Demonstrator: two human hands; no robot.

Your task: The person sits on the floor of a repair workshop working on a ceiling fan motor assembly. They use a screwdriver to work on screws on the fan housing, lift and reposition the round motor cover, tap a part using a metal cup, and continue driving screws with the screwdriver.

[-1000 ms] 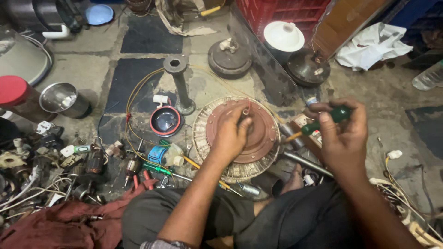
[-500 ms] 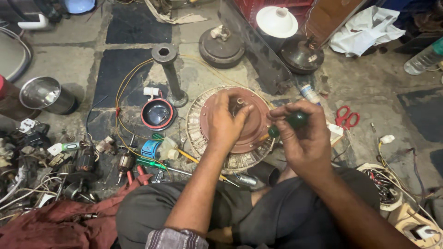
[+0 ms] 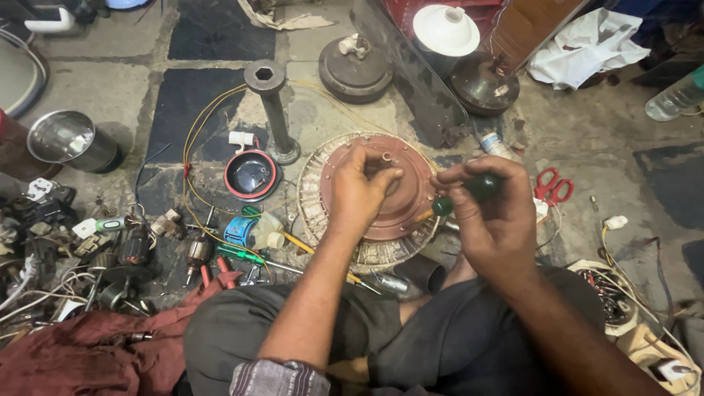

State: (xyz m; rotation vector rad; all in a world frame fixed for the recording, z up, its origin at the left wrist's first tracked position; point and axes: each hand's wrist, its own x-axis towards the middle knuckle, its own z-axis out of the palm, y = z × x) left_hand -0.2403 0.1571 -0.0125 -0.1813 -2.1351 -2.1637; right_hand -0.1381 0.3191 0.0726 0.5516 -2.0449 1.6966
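A round fan motor with a reddish-brown cover (image 3: 400,209) and a pale laminated rim lies on the floor in front of my crossed legs. My left hand (image 3: 361,192) rests on top of it, fingers pinched at the central shaft hole. Just to the right, my right hand (image 3: 490,213) grips a green-handled screwdriver (image 3: 469,192), its yellowish shank pointing left and down toward the motor cover.
A metal stand with a hex socket (image 3: 273,110), a small red-rimmed bowl (image 3: 251,174), a steel cup (image 3: 67,141), red scissors (image 3: 551,186), other motor housings (image 3: 356,67) and a white cover (image 3: 446,29) lie about. Loose armatures, wires and screwdrivers (image 3: 249,255) crowd the left.
My right hand has come in leftward with the screwdriver, from beside the motor to just at its right edge. My left hand stays on the motor's centre.
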